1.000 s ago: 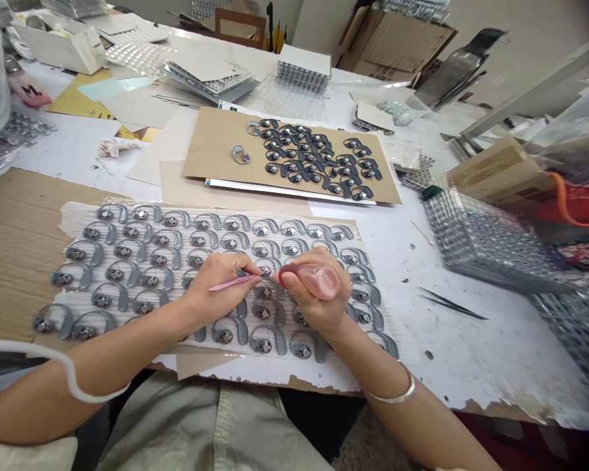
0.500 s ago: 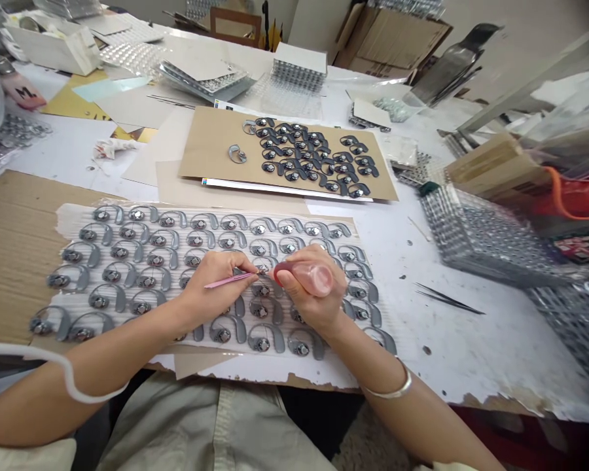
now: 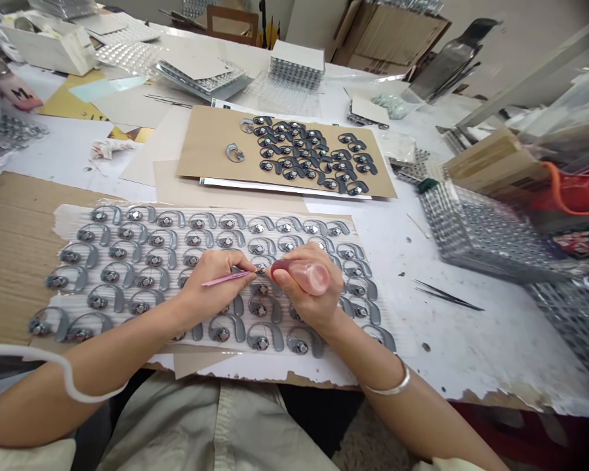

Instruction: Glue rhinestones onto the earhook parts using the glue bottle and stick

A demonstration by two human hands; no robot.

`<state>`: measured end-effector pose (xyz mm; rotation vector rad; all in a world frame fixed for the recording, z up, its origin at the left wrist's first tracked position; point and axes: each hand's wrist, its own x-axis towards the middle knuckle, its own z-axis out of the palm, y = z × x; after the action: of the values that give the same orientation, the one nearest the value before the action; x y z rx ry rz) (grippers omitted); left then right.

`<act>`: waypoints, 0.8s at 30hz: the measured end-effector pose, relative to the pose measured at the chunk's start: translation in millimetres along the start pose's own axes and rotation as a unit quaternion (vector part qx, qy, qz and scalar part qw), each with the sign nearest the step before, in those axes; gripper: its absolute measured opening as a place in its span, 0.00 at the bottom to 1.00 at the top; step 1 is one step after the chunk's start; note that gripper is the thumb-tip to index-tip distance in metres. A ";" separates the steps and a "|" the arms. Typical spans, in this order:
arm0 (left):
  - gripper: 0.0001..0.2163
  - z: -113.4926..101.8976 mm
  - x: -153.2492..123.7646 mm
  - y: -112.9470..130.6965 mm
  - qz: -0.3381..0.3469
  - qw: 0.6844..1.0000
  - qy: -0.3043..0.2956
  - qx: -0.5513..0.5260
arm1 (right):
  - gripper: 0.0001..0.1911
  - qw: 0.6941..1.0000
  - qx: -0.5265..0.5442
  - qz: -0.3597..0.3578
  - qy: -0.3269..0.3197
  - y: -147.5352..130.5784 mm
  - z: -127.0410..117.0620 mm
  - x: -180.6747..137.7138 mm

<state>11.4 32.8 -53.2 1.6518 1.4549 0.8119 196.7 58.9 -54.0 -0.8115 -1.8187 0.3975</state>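
Observation:
Pinched in my left hand (image 3: 214, 280) is a pair of pink tweezers (image 3: 228, 278), its tip close to a small round part in the middle of the rows. My right hand (image 3: 317, 297) is wrapped round a reddish, translucent squeeze bottle (image 3: 307, 276), whose narrow nozzle points left at the same part. Under both hands lie several rows of grey ear-hook pieces (image 3: 220, 333), each with a shiny round module, on a ribbed white foam sheet (image 3: 334, 373). My hands hide some of the pieces. Whether the nozzle touches the part I cannot tell.
Behind the rows, a brown cardboard sheet (image 3: 211, 134) holds several dark ear-hook pieces (image 3: 302, 154). Black tweezers (image 3: 449, 297) lie to the right, near stacked clear plastic trays (image 3: 485, 229). Another tray stack (image 3: 297, 69) and a cardboard box (image 3: 397, 39) stand at the back.
Both hands keep nearly the same pose, with the tweezers and the bottle nozzle at the same spot. The whole view has shifted slightly.

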 end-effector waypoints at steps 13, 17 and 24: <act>0.04 -1.8 2.0 0.4 -0.044 0.997 0.018 -0.067 | 0.12 0.965 0.175 0.175 0.091 4.0 -11.4 7.1; 0.07 -6.7 4.4 4.7 -0.076 0.986 0.045 -0.144 | 0.18 0.895 0.289 0.278 0.195 17.1 -31.8 25.1; 0.11 -28.2 13.4 6.8 0.000 0.938 0.234 -0.256 | 0.23 0.793 0.419 0.398 0.195 29.0 -83.4 51.4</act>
<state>-7.5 49.7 -33.7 1.1022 1.3808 1.5153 272.0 106.5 -3.9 -0.8741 -0.6733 1.3527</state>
